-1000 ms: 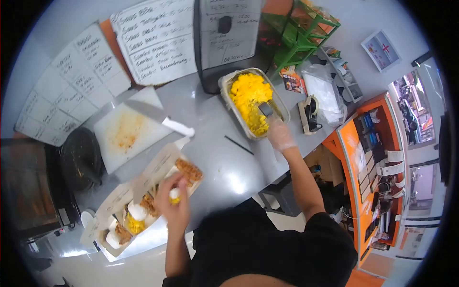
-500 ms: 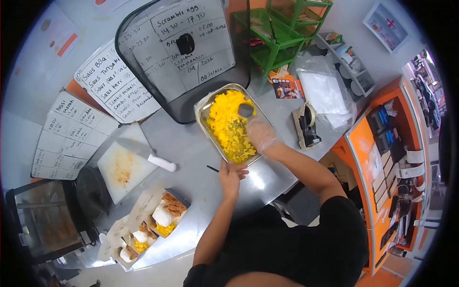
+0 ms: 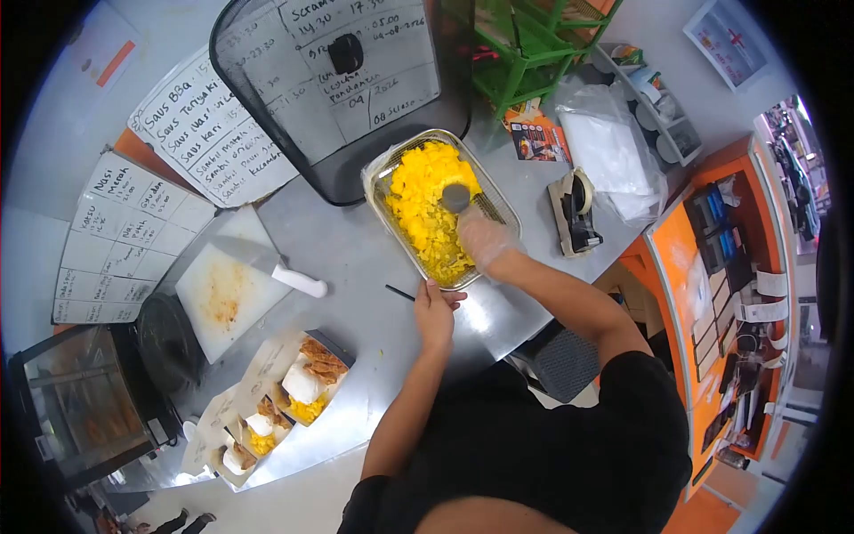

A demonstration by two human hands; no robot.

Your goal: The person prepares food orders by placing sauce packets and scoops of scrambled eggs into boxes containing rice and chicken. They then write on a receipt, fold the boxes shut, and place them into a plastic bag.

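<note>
A metal wire-mesh tray (image 3: pixel 509 214) holds yellow scrambled egg (image 3: pixel 425 182), heaped at the far end and thinner and crumbled nearer me. My right hand (image 3: pixel 486 242), in a clear plastic glove, is closed around a scoop (image 3: pixel 455 198) whose dark round head rests over the egg. The scoop's handle is hidden in the glove. At the tray's near edge, my bare left hand (image 3: pixel 436 313) grips the rim with thumb and fingers. Beside it on the steel counter lies a thin black stick (image 3: pixel 400 291).
Open food boxes (image 3: pixel 334 396) with rice, fried meat and egg stand at the front left. A white-handled knife (image 3: pixel 300 281) lies across a stained cutting board (image 3: pixel 191 289). Behind the tray stands a dark-framed mesh cover (image 3: pixel 334 209); a tape dispenser (image 3: pixel 574 222) sits to the right.
The view has tipped, so the counter sits slightly higher in the picture. Within the tray, the scoop and my right hand have come a little nearer me. My left hand stays at the rim.
</note>
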